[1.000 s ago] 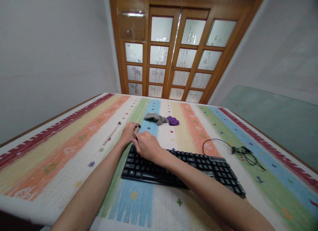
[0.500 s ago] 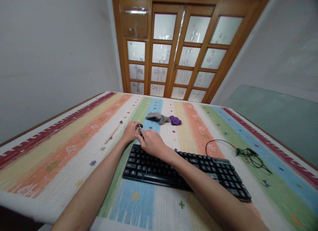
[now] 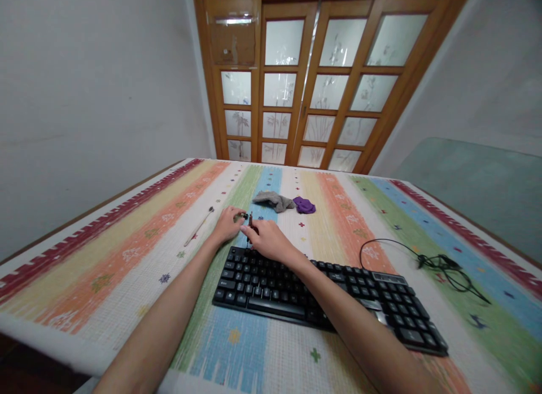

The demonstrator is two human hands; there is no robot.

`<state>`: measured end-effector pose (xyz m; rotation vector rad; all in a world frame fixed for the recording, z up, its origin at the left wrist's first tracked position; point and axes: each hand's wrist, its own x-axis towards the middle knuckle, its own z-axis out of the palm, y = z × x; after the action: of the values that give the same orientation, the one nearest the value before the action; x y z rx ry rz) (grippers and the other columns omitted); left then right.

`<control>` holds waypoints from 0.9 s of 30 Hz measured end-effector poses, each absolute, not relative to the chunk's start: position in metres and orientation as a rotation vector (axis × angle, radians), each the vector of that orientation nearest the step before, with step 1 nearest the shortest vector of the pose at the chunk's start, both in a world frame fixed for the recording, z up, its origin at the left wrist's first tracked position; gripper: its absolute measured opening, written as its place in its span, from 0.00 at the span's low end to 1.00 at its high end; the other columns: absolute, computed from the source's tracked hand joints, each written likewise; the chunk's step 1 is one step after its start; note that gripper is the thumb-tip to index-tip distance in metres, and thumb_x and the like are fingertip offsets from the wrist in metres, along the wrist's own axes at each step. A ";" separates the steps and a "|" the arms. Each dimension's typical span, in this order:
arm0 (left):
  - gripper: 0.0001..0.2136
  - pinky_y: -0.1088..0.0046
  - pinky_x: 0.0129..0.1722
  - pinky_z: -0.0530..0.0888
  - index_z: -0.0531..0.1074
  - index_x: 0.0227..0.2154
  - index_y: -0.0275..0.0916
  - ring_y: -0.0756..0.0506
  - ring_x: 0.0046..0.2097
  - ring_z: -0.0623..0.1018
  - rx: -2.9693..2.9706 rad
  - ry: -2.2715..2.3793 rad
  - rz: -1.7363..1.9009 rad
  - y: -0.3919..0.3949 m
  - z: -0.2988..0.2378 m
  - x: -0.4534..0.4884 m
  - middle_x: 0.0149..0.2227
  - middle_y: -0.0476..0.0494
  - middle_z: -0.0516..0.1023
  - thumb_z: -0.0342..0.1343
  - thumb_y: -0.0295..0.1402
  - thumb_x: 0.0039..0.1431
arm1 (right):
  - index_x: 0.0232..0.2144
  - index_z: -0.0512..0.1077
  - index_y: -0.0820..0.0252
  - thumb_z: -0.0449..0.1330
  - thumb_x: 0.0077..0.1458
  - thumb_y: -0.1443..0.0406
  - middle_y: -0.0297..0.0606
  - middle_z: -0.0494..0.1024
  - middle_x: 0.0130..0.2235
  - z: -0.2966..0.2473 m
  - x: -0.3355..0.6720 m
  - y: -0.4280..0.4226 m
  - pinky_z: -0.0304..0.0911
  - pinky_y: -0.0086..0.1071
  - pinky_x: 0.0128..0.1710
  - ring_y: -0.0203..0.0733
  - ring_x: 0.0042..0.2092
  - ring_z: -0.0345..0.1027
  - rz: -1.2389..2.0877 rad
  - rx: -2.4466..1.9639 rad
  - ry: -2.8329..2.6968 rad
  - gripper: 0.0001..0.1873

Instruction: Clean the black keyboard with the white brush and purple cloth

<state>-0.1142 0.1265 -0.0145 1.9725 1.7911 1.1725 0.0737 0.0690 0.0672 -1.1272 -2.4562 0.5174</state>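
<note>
My left hand (image 3: 229, 223) is closed around a small dark-ended object (image 3: 244, 216), mostly hidden by the fingers; its kind is unclear. Just to the right, my right hand (image 3: 270, 237) pinches a slim dark stick-like object (image 3: 250, 220), held roughly upright, too small to name. A narrow gap separates the two objects. Beneath my right hand and forearm lies a black keyboard (image 3: 275, 310), partly covered by that arm. To the left of my left hand, a thin light-handled brush with a dark head (image 3: 199, 227) lies slantwise on the cloth.
A grey crumpled cloth (image 3: 273, 201) and a purple one (image 3: 304, 205) lie beyond my hands. The keyboard's black cable (image 3: 442, 264) is coiled at the right. A striped cloth (image 3: 127, 253) covers the table; wooden glass-paned doors (image 3: 298, 78) stand behind it.
My hands, together before, have come slightly apart. The slim dark object now stands upright in my right hand, away from the left hand's object. The view has shifted slightly.
</note>
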 end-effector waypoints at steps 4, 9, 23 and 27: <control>0.15 0.64 0.46 0.73 0.79 0.40 0.38 0.44 0.39 0.75 1.884 1.771 1.263 0.125 -0.010 -0.115 0.39 0.44 0.77 0.59 0.29 0.47 | 0.37 0.76 0.64 0.48 0.69 0.57 0.46 0.81 0.35 0.067 0.073 0.068 0.59 0.33 0.37 0.46 0.37 0.73 0.508 -1.145 -2.444 0.22; 0.19 0.66 0.42 0.73 0.77 0.43 0.35 0.45 0.38 0.75 1.703 1.709 1.435 0.122 -0.004 -0.119 0.40 0.42 0.78 0.57 0.33 0.46 | 0.37 0.77 0.64 0.46 0.70 0.57 0.47 0.81 0.35 0.069 0.073 0.068 0.61 0.34 0.39 0.48 0.39 0.74 0.554 -1.162 -2.456 0.23; 0.12 0.75 0.23 0.59 0.75 0.24 0.36 0.52 0.23 0.63 1.539 1.144 0.940 0.094 0.020 -0.110 0.21 0.49 0.69 0.61 0.41 0.40 | 0.41 0.76 0.66 0.44 0.70 0.62 0.52 0.81 0.43 0.070 0.070 0.066 0.62 0.34 0.43 0.49 0.44 0.74 0.519 -1.211 -2.439 0.22; 0.10 0.75 0.24 0.61 0.75 0.23 0.37 0.51 0.24 0.65 1.542 1.073 0.792 0.089 0.028 -0.112 0.22 0.49 0.70 0.61 0.37 0.37 | 0.39 0.76 0.68 0.43 0.70 0.62 0.54 0.81 0.42 0.067 0.072 0.072 0.62 0.34 0.43 0.48 0.44 0.74 0.562 -1.282 -2.399 0.24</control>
<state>-0.1120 0.0886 0.0280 1.5416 1.0729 0.7925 0.0721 0.0721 0.0673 -1.2817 -2.3987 0.5618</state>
